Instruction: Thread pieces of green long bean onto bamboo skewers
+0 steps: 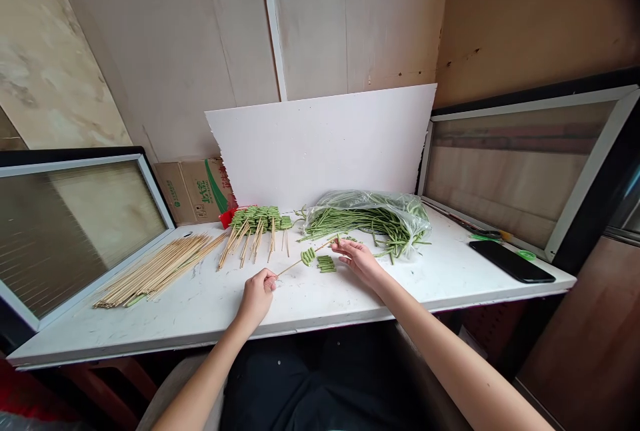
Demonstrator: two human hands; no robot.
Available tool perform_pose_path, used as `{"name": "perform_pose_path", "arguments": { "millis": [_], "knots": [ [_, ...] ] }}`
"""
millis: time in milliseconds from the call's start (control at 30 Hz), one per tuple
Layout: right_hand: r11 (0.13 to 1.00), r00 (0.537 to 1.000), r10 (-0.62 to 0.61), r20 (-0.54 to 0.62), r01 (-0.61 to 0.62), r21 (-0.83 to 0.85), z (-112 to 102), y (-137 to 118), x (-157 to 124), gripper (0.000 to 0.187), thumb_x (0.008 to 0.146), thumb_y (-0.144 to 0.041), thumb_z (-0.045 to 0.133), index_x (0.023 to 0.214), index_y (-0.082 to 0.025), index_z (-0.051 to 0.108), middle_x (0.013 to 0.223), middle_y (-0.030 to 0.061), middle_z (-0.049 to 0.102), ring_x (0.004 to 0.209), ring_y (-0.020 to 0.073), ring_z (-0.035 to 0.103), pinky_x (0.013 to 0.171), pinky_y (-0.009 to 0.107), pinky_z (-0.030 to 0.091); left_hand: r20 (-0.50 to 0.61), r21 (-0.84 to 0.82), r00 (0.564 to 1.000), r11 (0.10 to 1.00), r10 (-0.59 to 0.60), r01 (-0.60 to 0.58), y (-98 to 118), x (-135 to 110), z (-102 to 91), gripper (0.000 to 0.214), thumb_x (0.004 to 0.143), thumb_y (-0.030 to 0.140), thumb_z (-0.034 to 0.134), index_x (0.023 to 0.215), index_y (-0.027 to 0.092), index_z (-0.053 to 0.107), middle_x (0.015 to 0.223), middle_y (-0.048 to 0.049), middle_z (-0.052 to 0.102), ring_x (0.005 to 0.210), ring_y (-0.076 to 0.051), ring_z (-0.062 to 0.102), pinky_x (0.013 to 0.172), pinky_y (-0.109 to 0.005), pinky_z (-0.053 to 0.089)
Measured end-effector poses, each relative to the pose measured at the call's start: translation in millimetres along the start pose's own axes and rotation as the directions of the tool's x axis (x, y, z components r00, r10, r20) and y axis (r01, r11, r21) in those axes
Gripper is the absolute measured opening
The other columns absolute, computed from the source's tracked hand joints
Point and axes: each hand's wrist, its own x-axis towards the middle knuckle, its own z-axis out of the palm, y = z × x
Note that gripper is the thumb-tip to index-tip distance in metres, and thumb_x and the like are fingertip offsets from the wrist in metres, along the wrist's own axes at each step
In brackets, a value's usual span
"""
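My left hand (259,294) grips the lower end of a thin bamboo skewer (291,267), which slants up to the right above the table. Threaded on it are several short pieces of green bean (308,256). At the skewer's far tip, my right hand (356,259) pinches a small green bean piece (337,240) between thumb and fingers. Just left of that hand, several cut bean pieces (327,264) lie side by side on the white table (300,308). Behind it, long green beans (360,221) spill from a clear plastic bag (400,201).
Finished bean skewers (257,221) are stacked at the back, by a red object (227,218) and a cardboard box (193,191). A pile of bare skewers (160,268) lies left. A black phone (511,261) rests right. Framed glass panels (520,164) flank the table; a white board (320,144) stands behind.
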Motion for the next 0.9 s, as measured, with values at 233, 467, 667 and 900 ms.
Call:
{"name": "perform_pose_path", "arguments": {
  "millis": [233, 467, 667, 900],
  "knots": [
    [0.999, 1.000, -0.001, 0.001, 0.001, -0.039, -0.3, 0.5, -2.6, 0.049, 0.078, -0.066, 0.080, 0.095, -0.020, 0.072, 0.111, 0.0088, 0.074, 0.102, 0.0223, 0.065, 0.069, 0.025, 0.043, 0.010, 0.001, 1.000, 1.000, 0.003, -0.003, 1.1, -3.1, 0.7, 0.021, 0.093, 0.024, 0.050, 0.076, 0.022, 0.064, 0.068, -0.0015, 0.069, 0.067, -0.020, 0.065, 0.065, -0.027, 0.047],
    [1.000, 1.000, 0.009, -0.009, -0.009, 0.005, -1.1, 3.5, -0.5, 0.047, 0.077, -0.063, 0.083, 0.093, -0.019, 0.076, 0.108, 0.0076, 0.073, 0.097, 0.0208, 0.064, 0.066, 0.026, 0.040, 0.029, 0.006, 1.000, 1.000, -0.002, 0.002, 0.5, -3.6, 1.0, 0.021, 0.093, 0.020, 0.049, 0.078, 0.022, 0.063, 0.070, -0.0015, 0.068, 0.069, -0.020, 0.065, 0.069, -0.028, 0.047],
    [0.999, 1.000, 0.015, 0.002, -0.015, 0.038, -2.3, 4.4, -0.3, 0.040, 0.080, -0.059, 0.083, 0.090, -0.020, 0.076, 0.106, 0.0059, 0.073, 0.096, 0.0192, 0.063, 0.066, 0.025, 0.039, 0.027, 0.018, 1.000, 1.000, 0.008, -0.008, -4.2, -3.2, 1.6, 0.020, 0.094, 0.020, 0.049, 0.079, 0.022, 0.063, 0.072, -0.0020, 0.070, 0.072, -0.020, 0.066, 0.070, -0.029, 0.048],
    [1.000, 1.000, 0.006, -0.002, -0.006, 0.022, -1.7, 2.9, -1.3, 0.040, 0.080, -0.060, 0.083, 0.085, -0.021, 0.075, 0.104, 0.0067, 0.070, 0.095, 0.0204, 0.060, 0.065, 0.026, 0.038, 0.043, 0.045, 0.999, 0.999, -0.019, 0.017, -0.1, -3.1, 0.3, 0.021, 0.094, 0.019, 0.048, 0.080, 0.021, 0.063, 0.072, -0.0030, 0.070, 0.071, -0.020, 0.065, 0.070, -0.028, 0.047]
  ]
}}
